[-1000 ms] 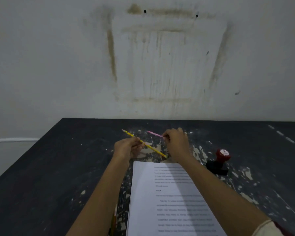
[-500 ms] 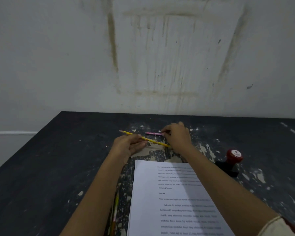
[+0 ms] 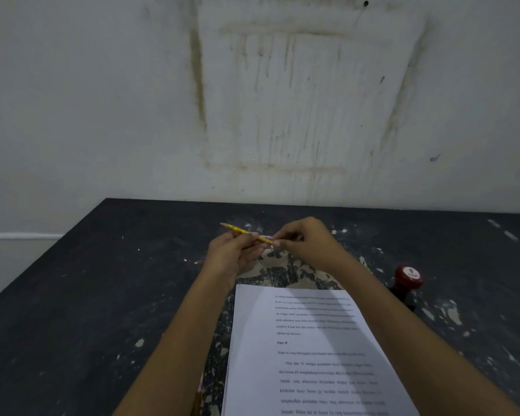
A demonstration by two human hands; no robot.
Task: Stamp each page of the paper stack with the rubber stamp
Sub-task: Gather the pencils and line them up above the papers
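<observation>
Yellow patterned pencil (image 3: 244, 232) sitting gripped in left hand (image 3: 231, 258); right hand (image 3: 308, 244) curling at its end, hold unclear; chipped black bench (image 3: 72, 295) beneath, stained white wall (image 3: 72, 85) behind.

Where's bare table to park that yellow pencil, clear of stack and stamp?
Widest bare patch: table left of the left hand, its forearm and the paper stack. Also bare: the strip between the right hand and the wall, and right of the rubber stamp. Crowded: the gap between stack and stamp, crossed by the right forearm.
</observation>
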